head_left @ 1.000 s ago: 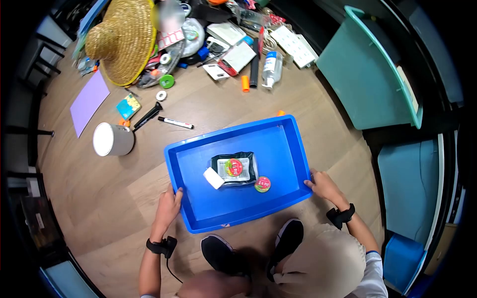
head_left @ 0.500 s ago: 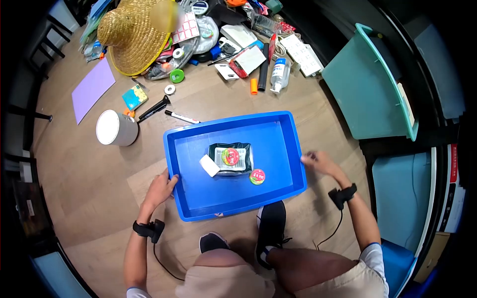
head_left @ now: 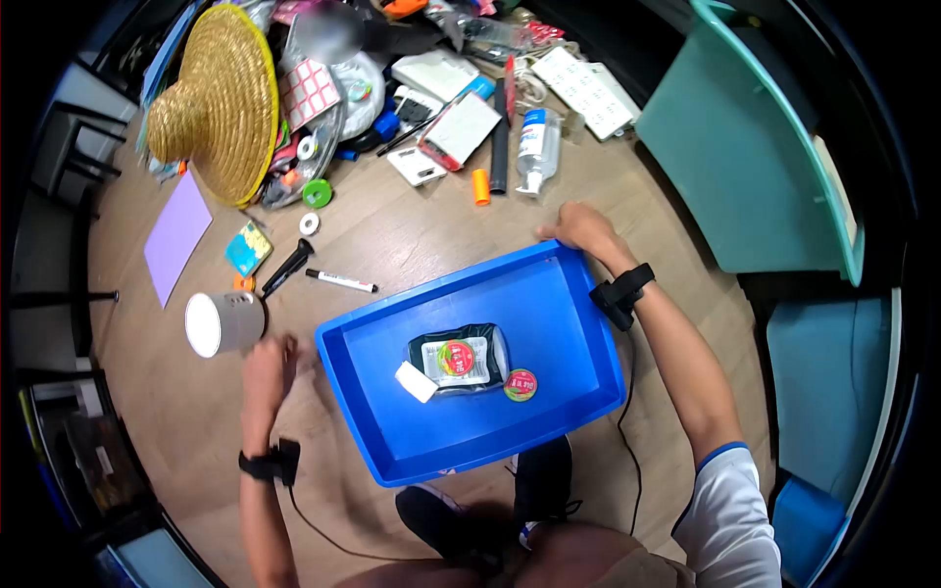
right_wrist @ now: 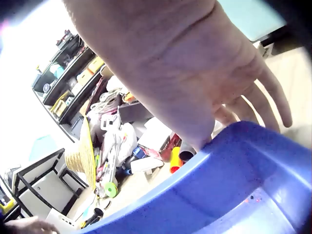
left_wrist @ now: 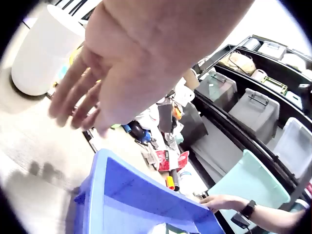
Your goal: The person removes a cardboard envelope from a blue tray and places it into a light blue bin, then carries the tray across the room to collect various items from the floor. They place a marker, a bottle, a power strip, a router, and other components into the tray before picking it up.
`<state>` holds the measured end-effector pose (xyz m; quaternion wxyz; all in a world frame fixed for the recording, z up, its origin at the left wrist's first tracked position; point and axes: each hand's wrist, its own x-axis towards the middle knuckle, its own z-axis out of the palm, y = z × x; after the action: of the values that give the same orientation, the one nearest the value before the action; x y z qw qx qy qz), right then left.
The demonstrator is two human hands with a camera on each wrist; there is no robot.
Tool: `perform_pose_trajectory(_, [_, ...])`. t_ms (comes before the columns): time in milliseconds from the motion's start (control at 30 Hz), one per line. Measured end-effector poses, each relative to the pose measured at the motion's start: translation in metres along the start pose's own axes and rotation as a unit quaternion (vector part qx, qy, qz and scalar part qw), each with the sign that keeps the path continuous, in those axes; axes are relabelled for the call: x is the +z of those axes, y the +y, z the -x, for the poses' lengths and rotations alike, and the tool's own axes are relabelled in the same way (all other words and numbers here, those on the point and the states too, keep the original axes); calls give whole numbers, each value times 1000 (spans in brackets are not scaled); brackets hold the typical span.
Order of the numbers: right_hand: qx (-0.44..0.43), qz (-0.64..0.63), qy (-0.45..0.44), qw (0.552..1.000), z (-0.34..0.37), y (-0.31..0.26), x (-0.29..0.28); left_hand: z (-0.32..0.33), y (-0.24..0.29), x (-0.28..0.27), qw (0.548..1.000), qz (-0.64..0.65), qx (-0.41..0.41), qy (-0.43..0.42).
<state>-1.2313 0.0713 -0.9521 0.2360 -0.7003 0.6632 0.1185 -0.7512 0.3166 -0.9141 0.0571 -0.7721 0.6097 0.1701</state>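
A blue plastic tub (head_left: 470,446) lies on the floor in front of my feet. Inside it are a dark wrapped packet (head_left: 478,343), a small white block (head_left: 417,382) and a round red-and-green disc (head_left: 520,385); a similar disc (head_left: 457,359) lies on the packet. My right hand (head_left: 585,231) is at the tub's far right corner, fingers extended along the outside of the rim in the right wrist view. My left hand (head_left: 270,377) is in the air left of the tub, near a white cylindrical canister (head_left: 223,323), fingers loose and holding nothing.
Beyond the tub lie a marker (head_left: 341,281), a black handled tool (head_left: 287,269) and a purple sheet (head_left: 178,240). A straw hat (head_left: 221,98), a pump bottle (head_left: 536,152) and a cluttered pile are farther back. A teal bin (head_left: 745,167) stands at the right.
My left hand has let go of the tub's left side and moved away toward the canister. My right hand has gone from the right side to the far right corner.
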Motion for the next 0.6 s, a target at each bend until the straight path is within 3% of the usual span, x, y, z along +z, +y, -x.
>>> perform_pose_trajectory(33, [6, 19, -18, 1000, -2, -8, 0, -15, 11, -7, 998, -10, -6, 55])
perform_pose_trajectory(100, [-21, 43, -30, 998, -12, -13, 1, -41, 24, -6, 980, 111, 82, 142])
perform_pose_trajectory(167, [-39, 59, -41, 997, -21, -3, 13, -62, 25, 6, 979, 63, 116, 156])
perform_pose_trajectory(233, [-29, 80, -4, 996, -41, 9, 31, -87, 21, 23, 967, 56, 203, 145])
perform_pose_trajectory(300, [0, 66, -22, 998, -30, -5, 16, -97, 29, 11, 977, 99, 165, 88])
perform_pose_trajectory(367, [33, 55, -52, 997, -15, -12, 12, -115, 21, 15, 954, 71, 247, 155])
perform_pose_trajectory(433, [-16, -21, 82, 996, -7, -13, 13, -131, 15, 21, 963, 91, 248, 58])
perform_pose_trajectory(600, [-75, -89, 169, 979, 37, -46, -22, -132, 22, 23, 970, 34, 226, 79])
